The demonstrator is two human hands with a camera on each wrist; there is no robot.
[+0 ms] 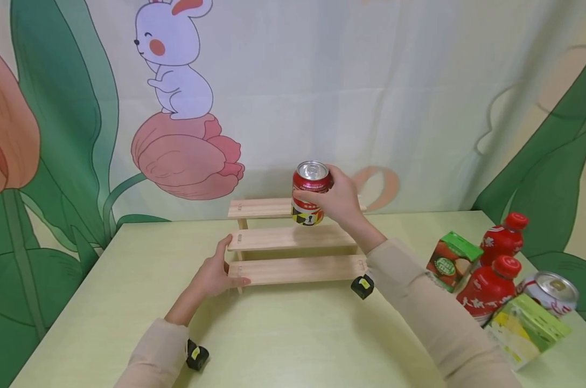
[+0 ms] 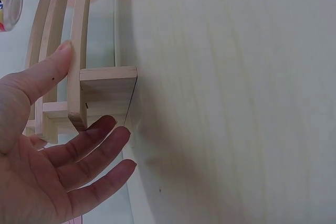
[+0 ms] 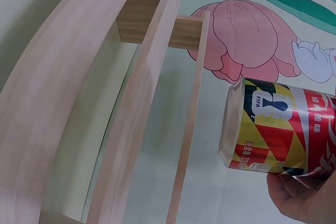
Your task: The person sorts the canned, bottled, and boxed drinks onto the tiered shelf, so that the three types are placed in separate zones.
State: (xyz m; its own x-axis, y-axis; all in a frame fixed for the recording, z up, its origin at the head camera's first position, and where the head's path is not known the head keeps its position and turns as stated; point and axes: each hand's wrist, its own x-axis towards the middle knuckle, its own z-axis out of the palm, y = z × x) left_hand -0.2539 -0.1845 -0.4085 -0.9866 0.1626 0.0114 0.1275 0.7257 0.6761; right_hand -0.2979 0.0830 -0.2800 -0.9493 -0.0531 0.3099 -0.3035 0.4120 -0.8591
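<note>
A three-tier wooden step rack [image 1: 283,238] stands on the table near the back curtain. My right hand [image 1: 340,200] grips a red soda can [image 1: 308,182] with a yellow and black checked lower band, upright in front of the top tier. In the right wrist view the base of the can [image 3: 228,129] shows bare, apart from the boards. My left hand [image 1: 214,275] holds the rack's left end, thumb on the lowest board and index finger at the middle one. The left wrist view shows its other fingers [image 2: 100,182] loosely bent beside the rack's end.
At the right of the table stand two red bottles [image 1: 487,288], a brown and green juice box [image 1: 450,264], a light green carton [image 1: 525,328] and a silvery can [image 1: 550,291]. A printed curtain [image 1: 283,97] hangs behind. Black wrist-camera pieces [image 1: 362,286] are on both wrists.
</note>
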